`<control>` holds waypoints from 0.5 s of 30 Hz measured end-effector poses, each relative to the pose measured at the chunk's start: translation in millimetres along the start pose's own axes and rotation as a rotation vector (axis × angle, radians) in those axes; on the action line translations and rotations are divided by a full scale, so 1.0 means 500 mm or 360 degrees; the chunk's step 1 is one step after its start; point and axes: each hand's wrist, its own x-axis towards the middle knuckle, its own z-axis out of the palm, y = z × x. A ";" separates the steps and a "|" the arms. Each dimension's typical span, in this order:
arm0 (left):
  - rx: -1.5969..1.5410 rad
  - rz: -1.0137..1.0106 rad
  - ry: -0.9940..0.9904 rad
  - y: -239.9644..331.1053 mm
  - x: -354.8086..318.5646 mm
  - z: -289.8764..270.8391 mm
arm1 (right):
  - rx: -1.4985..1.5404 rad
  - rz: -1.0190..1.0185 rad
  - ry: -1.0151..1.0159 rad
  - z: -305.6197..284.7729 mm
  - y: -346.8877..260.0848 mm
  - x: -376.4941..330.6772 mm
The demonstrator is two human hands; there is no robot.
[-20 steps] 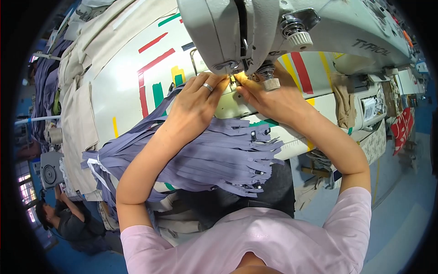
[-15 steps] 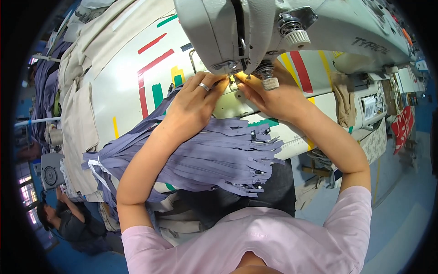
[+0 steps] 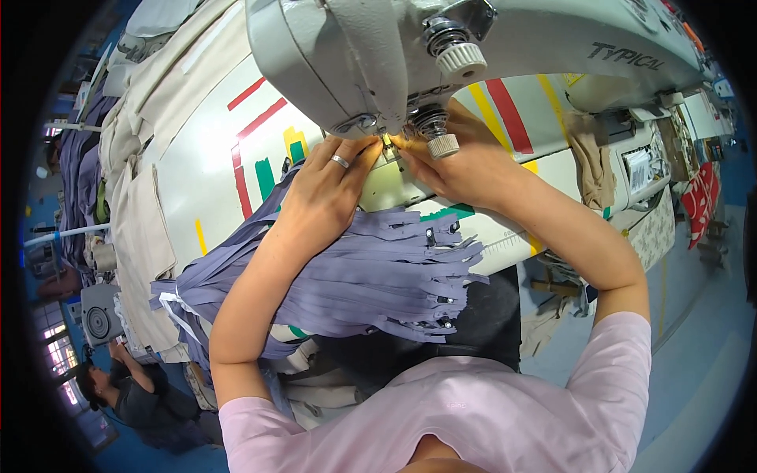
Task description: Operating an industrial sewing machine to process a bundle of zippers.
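A white sewing machine stands over the work, its head hiding part of both hands. My left hand, with a ring on one finger, is closed at the left of the needle area, its fingertips pressed together on something hidden. From the right, my right hand reaches beneath the machine head, thumb and finger pinched by the metal presser foot. What the fingertips hold is too small and covered to name. A thick bundle of purple-grey zippers with black sliders lies below my left hand, under my left forearm.
Beige fabric is piled along the left of the machine bed. Coloured tape strips mark the white bed. A brown cloth lies to the right. Another person works at the far lower left.
The machine and bed have shifted slightly left in the picture as the view moved. Both hands stay closed by the presser foot, with the zipper bundle still beneath my left forearm.
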 end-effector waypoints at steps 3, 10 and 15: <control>0.0083 0.0047 0.0020 -0.002 0.003 0.005 | 0.0009 0.0116 -0.0087 -0.009 -0.007 -0.002; 0.0127 0.0101 0.0040 0.003 0.008 -0.007 | -0.0048 0.0303 -0.0163 -0.007 -0.014 -0.008; 0.0131 0.0078 0.0041 0.002 0.007 -0.008 | -0.0074 0.0222 -0.0104 -0.008 -0.013 -0.005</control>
